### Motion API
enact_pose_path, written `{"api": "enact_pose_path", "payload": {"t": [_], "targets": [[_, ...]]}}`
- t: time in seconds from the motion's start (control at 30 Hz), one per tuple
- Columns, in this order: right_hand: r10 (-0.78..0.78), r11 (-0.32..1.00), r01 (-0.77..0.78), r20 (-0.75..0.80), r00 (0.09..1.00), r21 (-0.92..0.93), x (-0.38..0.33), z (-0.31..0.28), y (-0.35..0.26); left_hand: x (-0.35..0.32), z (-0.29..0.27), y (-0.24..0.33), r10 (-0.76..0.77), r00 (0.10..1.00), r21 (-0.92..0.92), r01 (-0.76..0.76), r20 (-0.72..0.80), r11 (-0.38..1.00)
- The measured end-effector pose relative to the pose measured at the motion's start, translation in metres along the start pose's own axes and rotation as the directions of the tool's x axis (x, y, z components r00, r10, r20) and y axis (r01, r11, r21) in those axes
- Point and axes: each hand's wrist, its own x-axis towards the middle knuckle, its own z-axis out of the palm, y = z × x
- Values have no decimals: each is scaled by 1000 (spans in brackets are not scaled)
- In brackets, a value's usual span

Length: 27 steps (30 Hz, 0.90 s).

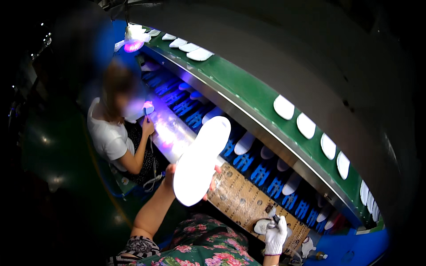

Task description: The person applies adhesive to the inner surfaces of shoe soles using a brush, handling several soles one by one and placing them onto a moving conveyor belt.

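The left hand (171, 175) is bare. It holds up a white shoe sole (200, 162) over the edge of the tabletop (239, 199). The fingers are wrapped around the sides of the sole from behind, so the hand is closed on it. The flat white face of the sole looks up and glows in the purple light.

The right hand (275, 235) wears a white glove. It is curled tight around a small dark tool (276, 218), down low near a little white dish (262, 226) on the brown tabletop. The two hands are well apart.

It looks like the step here is getting the sole ready for work with the tool. The next move would call for bringing the sole and the tool together, with the sole held still so it does not tip.

Past the tabletop runs a row of blue racks (248, 162) with more white soles in them. Above that, a green belt (266, 102) carries white soles too. Another person in a white top (108, 137) sits on the left and works under a purple lamp.
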Motion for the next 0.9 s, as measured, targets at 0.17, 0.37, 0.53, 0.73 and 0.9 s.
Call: {"api": "enact_pose_path", "payload": {"t": [0.17,0.37,0.53,0.73,0.9], "targets": [[-78,996,72,-133,988,-50,9,10,28,140,-45,107,15,967,-40,-5,256,999],[-80,992,60,-177,981,-111,16,30,68,231,-108,102,164,815,-243,-348,-555,905],[-92,987,64,-200,975,-146,8,65,75,185,-123,101,457,736,462,-221,-500,859],[-53,994,25,-268,962,-107,8,53,79,240,-141,158,797,571,837,323,199,-440],[-38,995,15,-242,969,-97,5,88,87,291,-188,186,543,840,835,299,0,-463]]}}
